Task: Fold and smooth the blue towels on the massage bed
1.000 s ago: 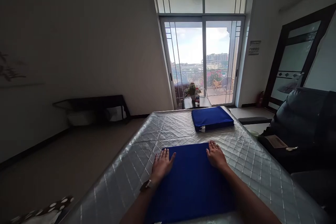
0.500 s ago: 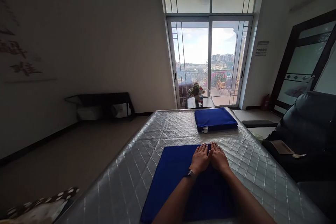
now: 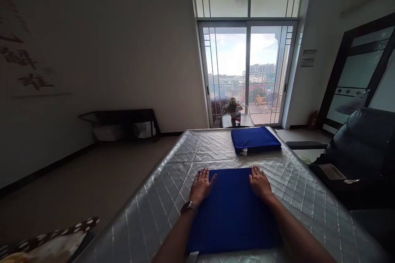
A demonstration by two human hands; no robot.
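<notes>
A flat blue folded cloth (image 3: 233, 213) lies in front of me on the silver quilted table cover (image 3: 148, 209). My left hand (image 3: 202, 185) rests flat on its far left corner, fingers stretched forward and thumb apart. On the far right corner lies my right hand (image 3: 259, 181), also flat with the fingers extended. Neither hand grips anything. A small white tag (image 3: 193, 256) pokes out at the cloth's near left edge. Beyond my hands sits a stack of folded blue cloth (image 3: 256, 139) with a white label on its near side.
Past the far table edge stands a small dark table (image 3: 226, 121) with a potted plant (image 3: 232, 107) and a bottle (image 3: 238, 114). A dark armchair (image 3: 364, 148) is at the right. Polka-dot fabric (image 3: 74, 228) lies at the lower left. Sliding glass doors are behind.
My hands have moved apart from the cloth's far middle. The left slid to the left corner, the right slightly right. The near cloth's left edge has shifted rightward.
</notes>
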